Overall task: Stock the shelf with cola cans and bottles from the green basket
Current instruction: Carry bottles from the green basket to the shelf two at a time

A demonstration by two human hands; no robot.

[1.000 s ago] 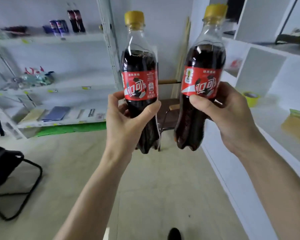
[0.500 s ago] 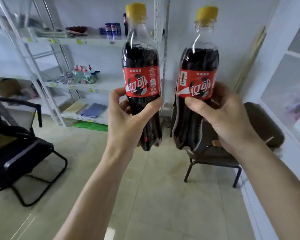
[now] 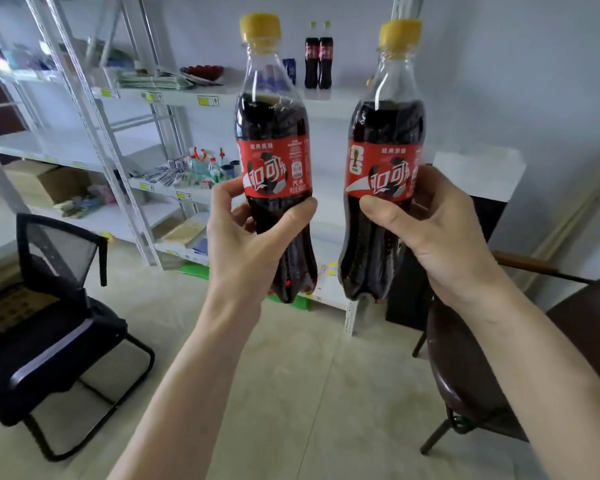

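Carrying step: my left hand [image 3: 246,244] grips one cola bottle [image 3: 274,161], right hand [image 3: 440,233] grips another [image 3: 381,168], both upright mid-air. Next, probably place them on the far shelf [image 3: 329,98] beside the two stocked bottles [image 3: 318,62].

L hand [image 3: 243,244] & R hand [image 3: 440,233] each grip upright cola bottle [image 3: 274,133]; shelf [image 3: 326,98] behind.

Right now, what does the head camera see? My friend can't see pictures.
Two hands each hold up a cola bottle with a yellow cap: left hand, left bottle, right hand, right bottle. Behind, two more cola bottles stand on a white shelf.
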